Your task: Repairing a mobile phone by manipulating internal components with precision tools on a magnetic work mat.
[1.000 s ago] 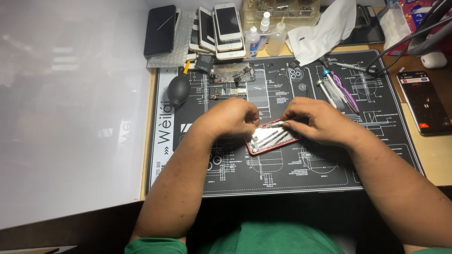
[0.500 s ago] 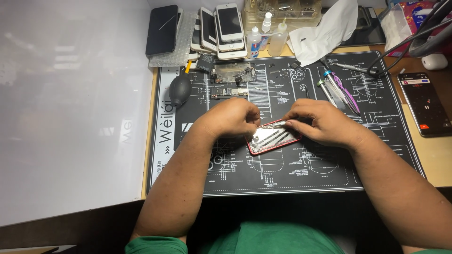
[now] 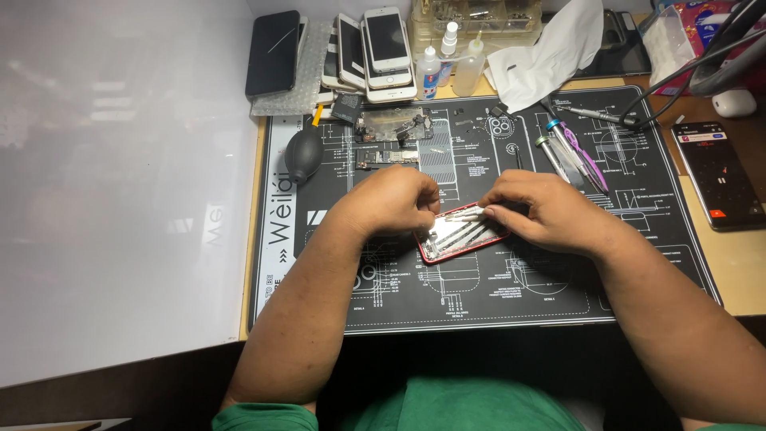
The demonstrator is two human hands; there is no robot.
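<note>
While both hands stayed bent over the red phone frame (image 3: 461,237) at the middle of the black work mat (image 3: 638,239), little had shifted: the left hand (image 3: 395,201) pinched its edge, and the right hand (image 3: 542,211) fingers closed on a thin metal strip (image 3: 464,215).

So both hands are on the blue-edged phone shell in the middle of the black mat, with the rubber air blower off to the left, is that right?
Not quite: the head view shows the phone shell has a red edge, not blue. The rest holds: the left hand and right hand are both on it in the middle of the black mat, and the air blower lies off to the left.
</note>
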